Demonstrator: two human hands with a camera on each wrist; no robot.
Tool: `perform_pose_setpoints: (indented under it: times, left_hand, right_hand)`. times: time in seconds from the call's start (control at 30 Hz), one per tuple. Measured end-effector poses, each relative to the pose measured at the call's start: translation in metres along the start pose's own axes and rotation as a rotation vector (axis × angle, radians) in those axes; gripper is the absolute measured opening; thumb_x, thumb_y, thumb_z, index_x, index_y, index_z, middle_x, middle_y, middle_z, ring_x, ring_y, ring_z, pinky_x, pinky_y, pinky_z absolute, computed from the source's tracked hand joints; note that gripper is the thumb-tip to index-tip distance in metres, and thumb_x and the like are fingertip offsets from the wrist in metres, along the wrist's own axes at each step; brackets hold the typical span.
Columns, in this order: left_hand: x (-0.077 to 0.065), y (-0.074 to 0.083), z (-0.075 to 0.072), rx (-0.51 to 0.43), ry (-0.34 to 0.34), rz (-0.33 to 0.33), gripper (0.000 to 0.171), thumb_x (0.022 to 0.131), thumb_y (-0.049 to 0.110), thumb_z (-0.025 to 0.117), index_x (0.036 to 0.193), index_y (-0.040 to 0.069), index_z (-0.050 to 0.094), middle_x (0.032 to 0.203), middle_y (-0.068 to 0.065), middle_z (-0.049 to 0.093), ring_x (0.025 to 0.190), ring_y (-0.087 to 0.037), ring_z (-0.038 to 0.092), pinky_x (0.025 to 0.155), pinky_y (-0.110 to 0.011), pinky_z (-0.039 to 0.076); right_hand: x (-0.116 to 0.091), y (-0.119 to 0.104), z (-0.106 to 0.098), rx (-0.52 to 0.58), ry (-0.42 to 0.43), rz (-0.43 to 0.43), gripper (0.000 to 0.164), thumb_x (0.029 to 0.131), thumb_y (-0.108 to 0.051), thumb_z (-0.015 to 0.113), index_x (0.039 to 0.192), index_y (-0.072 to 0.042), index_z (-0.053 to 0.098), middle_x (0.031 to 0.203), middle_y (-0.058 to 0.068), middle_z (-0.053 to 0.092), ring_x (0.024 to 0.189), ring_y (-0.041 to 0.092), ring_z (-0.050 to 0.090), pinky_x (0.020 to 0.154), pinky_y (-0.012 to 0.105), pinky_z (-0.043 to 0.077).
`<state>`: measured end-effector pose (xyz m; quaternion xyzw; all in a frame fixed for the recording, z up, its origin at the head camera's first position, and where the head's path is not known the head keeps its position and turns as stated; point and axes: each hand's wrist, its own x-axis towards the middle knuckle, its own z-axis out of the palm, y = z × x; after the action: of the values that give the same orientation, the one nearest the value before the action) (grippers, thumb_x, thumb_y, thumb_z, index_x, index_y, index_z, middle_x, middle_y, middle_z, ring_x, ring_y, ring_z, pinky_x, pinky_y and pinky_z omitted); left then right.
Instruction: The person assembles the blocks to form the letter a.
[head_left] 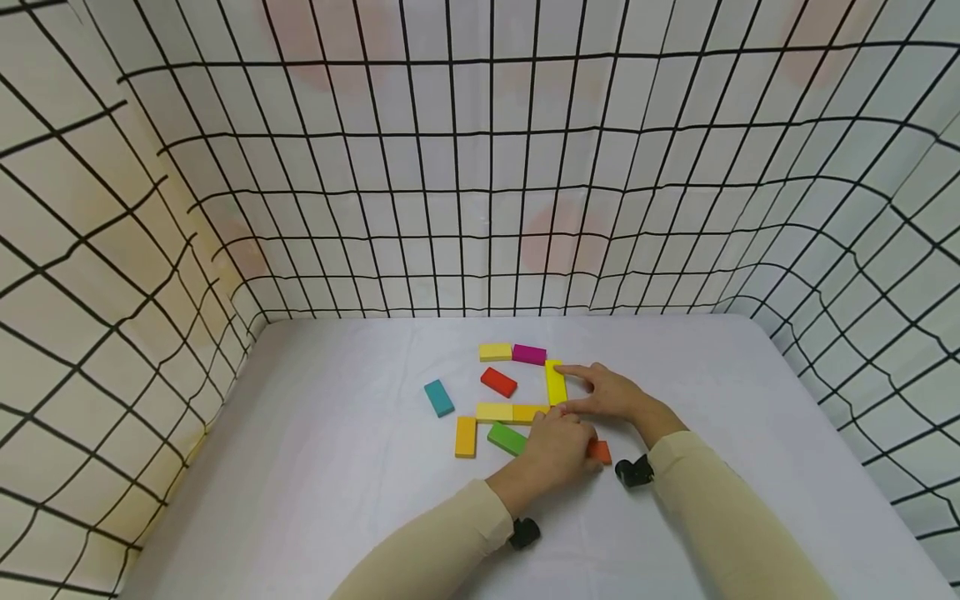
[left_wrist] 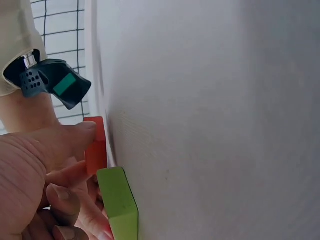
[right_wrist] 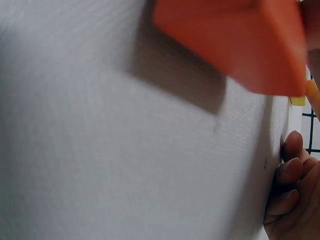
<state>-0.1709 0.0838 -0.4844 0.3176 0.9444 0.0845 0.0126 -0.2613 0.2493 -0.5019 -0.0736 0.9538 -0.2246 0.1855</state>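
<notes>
In the head view my left hand (head_left: 555, 446) is low over the row's right end, its fingertips close to the right thumb. An orange-red block (head_left: 601, 452) sticks out beside its thumb; in the left wrist view the thumb and a finger hold that orange-red block (left_wrist: 96, 157), next to a green block (left_wrist: 119, 202). Up close, the right wrist view shows the orange-red block (right_wrist: 235, 42) with its shadow on the cloth. My right hand (head_left: 611, 393) spans a bright yellow block (head_left: 556, 385), forefinger at its far end, thumb at its near end.
Pale yellow (head_left: 495, 412) and amber (head_left: 528, 414) blocks form a row leftward. Around lie a green block (head_left: 507, 438), an upright-lying amber block (head_left: 466, 437), teal (head_left: 439, 398), red (head_left: 498, 382), pale yellow (head_left: 495, 352) and magenta (head_left: 529, 355) blocks. Black wire mesh (head_left: 491, 192) surrounds the white table.
</notes>
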Motion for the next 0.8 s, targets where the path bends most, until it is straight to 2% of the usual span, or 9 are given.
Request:
perform_pose_setpoints:
  times: [0.2, 0.43, 0.6, 0.8]
  left_hand:
    - [-0.002, 0.002, 0.000, -0.036, 0.021, -0.010, 0.030, 0.086, 0.053, 0.077, 0.103, 0.029, 0.076, 0.100, 0.014, 0.071, 0.115, -0.012, 0.057, 0.083, -0.029, 0.043]
    - [-0.008, 0.002, -0.006, -0.076, 0.029, -0.029, 0.028, 0.087, 0.053, 0.076, 0.103, 0.030, 0.075, 0.103, 0.014, 0.071, 0.120, -0.013, 0.058, 0.088, -0.031, 0.046]
    - [-0.013, -0.002, -0.011, -0.100, 0.062, -0.023, 0.028, 0.087, 0.051, 0.076, 0.103, 0.028, 0.075, 0.098, 0.014, 0.070, 0.105, -0.011, 0.059, 0.086, -0.030, 0.047]
    - [-0.020, -0.010, -0.009, -0.150, 0.085, -0.022, 0.031, 0.086, 0.053, 0.077, 0.101, 0.026, 0.075, 0.090, 0.015, 0.069, 0.086, -0.008, 0.052, 0.079, -0.024, 0.044]
  right_hand:
    - [-0.003, -0.001, 0.000, -0.007, 0.008, -0.010, 0.086, 0.078, -0.068, 0.077, 0.152, -0.037, 0.046, 0.104, 0.009, 0.052, 0.089, 0.024, 0.050, 0.071, 0.035, 0.041]
    - [-0.003, -0.003, -0.001, 0.001, 0.006, -0.003, 0.084, 0.079, -0.065, 0.077, 0.153, -0.037, 0.046, 0.106, 0.009, 0.053, 0.090, 0.025, 0.051, 0.072, 0.036, 0.043]
    - [-0.002, -0.002, 0.000, 0.002, 0.001, 0.009, 0.084, 0.080, -0.066, 0.076, 0.153, -0.039, 0.045, 0.112, 0.009, 0.054, 0.096, 0.025, 0.052, 0.076, 0.038, 0.047]
    - [-0.001, -0.002, 0.000, -0.007, 0.003, 0.007, 0.086, 0.078, -0.069, 0.075, 0.153, -0.039, 0.045, 0.112, 0.009, 0.054, 0.098, 0.025, 0.053, 0.078, 0.040, 0.047]
